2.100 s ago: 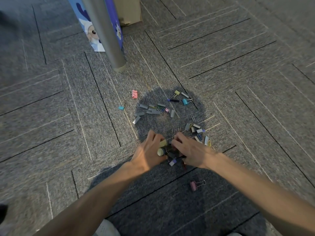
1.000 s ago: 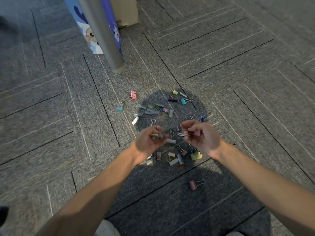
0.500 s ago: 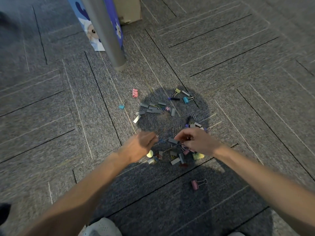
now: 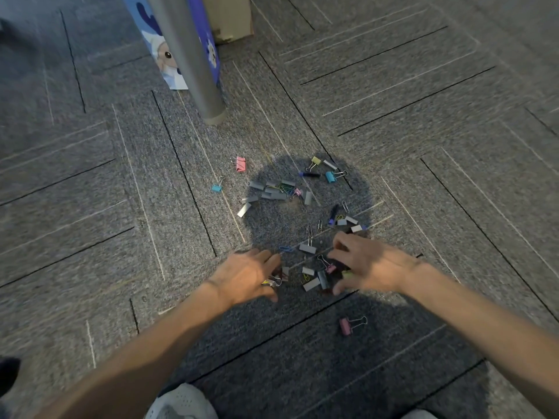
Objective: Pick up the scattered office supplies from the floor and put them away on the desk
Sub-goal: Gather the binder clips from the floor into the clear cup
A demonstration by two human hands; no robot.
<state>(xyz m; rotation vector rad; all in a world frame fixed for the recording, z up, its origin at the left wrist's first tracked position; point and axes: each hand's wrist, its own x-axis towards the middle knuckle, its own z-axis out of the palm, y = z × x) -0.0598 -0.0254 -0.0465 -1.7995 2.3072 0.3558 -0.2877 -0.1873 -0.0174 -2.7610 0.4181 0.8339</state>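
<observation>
Here scattered clips point(image 4: 273, 190) litter grey carpet point(image 4: 423, 116) near a metal pole point(image 4: 193, 65).

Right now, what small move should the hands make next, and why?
Probably sweep both hands inward to bunch the near pile: the left hand and right hand flank loose staple strips and a pink binder clip on the carpet, too many for single picks.
</observation>
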